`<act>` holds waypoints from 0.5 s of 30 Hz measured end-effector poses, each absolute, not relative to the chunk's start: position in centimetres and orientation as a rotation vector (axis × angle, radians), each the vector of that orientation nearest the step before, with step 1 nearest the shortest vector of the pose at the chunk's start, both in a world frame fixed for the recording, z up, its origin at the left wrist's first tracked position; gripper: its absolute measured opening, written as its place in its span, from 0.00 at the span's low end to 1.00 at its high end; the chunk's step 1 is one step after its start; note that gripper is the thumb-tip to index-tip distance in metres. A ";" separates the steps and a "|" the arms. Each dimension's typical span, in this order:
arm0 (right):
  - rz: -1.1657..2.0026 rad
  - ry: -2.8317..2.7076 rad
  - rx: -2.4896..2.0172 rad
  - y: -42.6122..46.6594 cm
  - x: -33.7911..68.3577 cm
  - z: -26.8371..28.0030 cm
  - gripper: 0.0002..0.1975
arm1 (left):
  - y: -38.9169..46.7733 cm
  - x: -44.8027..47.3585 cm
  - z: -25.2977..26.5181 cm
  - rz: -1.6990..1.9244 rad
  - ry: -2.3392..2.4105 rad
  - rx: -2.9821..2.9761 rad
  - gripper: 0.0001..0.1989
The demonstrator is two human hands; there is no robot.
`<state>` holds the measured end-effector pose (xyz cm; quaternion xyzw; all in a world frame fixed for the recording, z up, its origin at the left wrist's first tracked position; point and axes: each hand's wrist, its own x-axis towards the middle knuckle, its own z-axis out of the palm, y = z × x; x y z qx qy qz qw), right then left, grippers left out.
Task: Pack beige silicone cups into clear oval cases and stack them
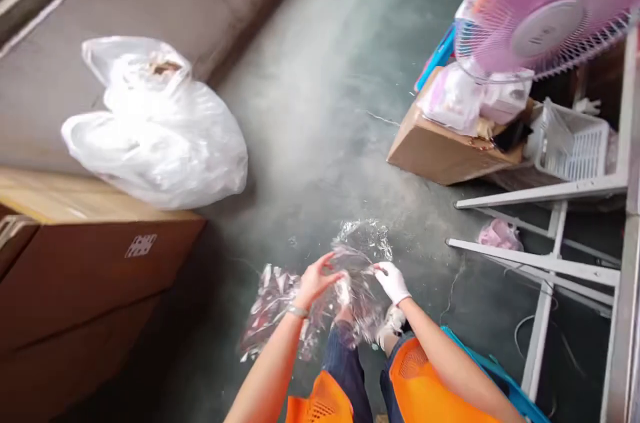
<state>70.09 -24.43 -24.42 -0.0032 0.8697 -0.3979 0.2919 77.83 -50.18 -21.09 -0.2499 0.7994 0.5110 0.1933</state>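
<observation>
My left hand [319,282], bare and with a band at the wrist, has its fingers curled at the left edge of a crinkled clear plastic bag [363,306]. A gap shows between its thumb and fingertips. My right hand [393,283], in a white glove, pinches the right side of the same bag. The thin plastic hangs between both hands, above my feet. Left of my legs lies a heap of clear plastic bags [273,310] on the floor. Another piece of clear film [367,236] shows just beyond my hands; where it joins the held bag is unclear.
A stuffed white plastic sack [175,136] stands at left, behind a large cardboard box [100,276]. On the right are a pink fan [545,23], a carton with packages [450,150], a white basket [575,143] and a metal frame [545,263]. Something blue [495,370] lies beside my right leg.
</observation>
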 end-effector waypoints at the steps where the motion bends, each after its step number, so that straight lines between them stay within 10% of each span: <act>1: -0.918 2.390 0.010 -24.7 68.6 -25.0 0.22 | -52.7 79.5 -21.7 1.418 2.280 -0.853 0.37; 7: 0.299 2.544 -0.280 -30.1 56.0 -34.0 0.53 | -61.7 90.1 -30.2 1.582 2.179 -1.635 0.45; 15: 0.361 2.540 -0.154 -40.7 41.9 -49.7 0.57 | -65.2 94.0 -40.1 1.336 1.980 -2.346 0.53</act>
